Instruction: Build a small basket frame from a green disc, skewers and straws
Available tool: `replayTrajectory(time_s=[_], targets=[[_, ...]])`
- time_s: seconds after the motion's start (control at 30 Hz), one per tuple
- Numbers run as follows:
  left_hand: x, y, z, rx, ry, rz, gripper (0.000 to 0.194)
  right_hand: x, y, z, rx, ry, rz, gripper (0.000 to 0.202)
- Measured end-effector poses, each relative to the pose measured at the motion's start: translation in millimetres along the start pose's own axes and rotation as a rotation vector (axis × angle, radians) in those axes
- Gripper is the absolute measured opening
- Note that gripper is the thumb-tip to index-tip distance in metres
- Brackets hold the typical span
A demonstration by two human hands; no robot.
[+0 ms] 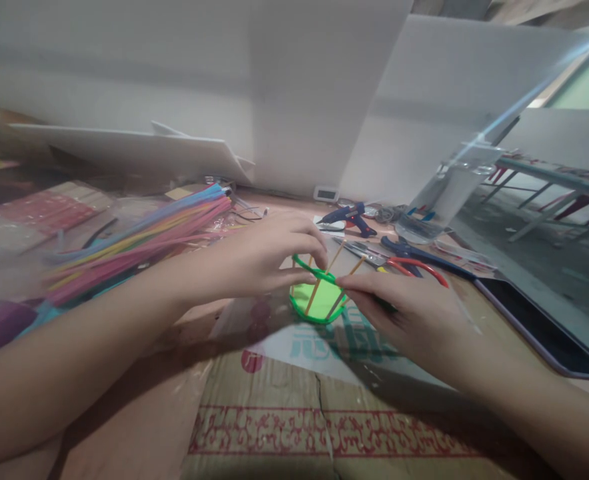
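Observation:
A small round base (317,303) in bright green, edged with a green pipe cleaner, rests on a printed sheet. Several thin wooden sticks (313,297) stand up around its rim. Higher up, a green pipe cleaner strand (324,274) runs across the sticks. My left hand (287,250) comes in from the left, its thumb and fingers closed around this strand at the far left side. On the right side, my right hand (404,307) pinches the strand between thumb and forefinger close to a stick. Its other fingers are curled and partly hidden.
Bundled coloured pipe cleaners (174,233) lie at left. Behind the work are a blue glue gun (347,217), pliers with red handles (417,267) and a small white display (325,194). A phone (539,327) lies at right, near a clear plastic container (459,193). White boards (299,87) stand behind.

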State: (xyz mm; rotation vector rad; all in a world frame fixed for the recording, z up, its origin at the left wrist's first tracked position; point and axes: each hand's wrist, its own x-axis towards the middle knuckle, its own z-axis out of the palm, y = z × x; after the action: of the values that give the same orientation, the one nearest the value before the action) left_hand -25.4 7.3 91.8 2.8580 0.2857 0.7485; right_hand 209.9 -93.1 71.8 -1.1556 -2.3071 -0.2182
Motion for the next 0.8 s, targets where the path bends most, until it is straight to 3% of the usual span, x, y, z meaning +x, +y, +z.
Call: replayTrajectory(time_s=[0.33, 0.47, 0.63, 0.8], targets=[[0.1, 1.9, -6.6, 0.030, -0.019, -0.050, 0.011, 5.4, -8.0, -13.4, -0.085, -0.036, 0.025, 0.024], [-0.3, 1.2, -5.5, 0.031, -0.008, -0.036, 0.010, 3.8, -6.2, -10.1, -0.045, 0.039, -0.021, 0.023], [-0.5, 1.0, -2.4, 0.027, -0.004, -0.014, 0.010, 4.9, -7.8, -13.8, -0.104, -0.048, 0.026, 0.022], [0.9, 2.0, -0.3, 0.037, -0.001, 0.003, 0.009, 2.1, -2.9, -5.4, -0.028, 0.028, -0.006, 0.022]])
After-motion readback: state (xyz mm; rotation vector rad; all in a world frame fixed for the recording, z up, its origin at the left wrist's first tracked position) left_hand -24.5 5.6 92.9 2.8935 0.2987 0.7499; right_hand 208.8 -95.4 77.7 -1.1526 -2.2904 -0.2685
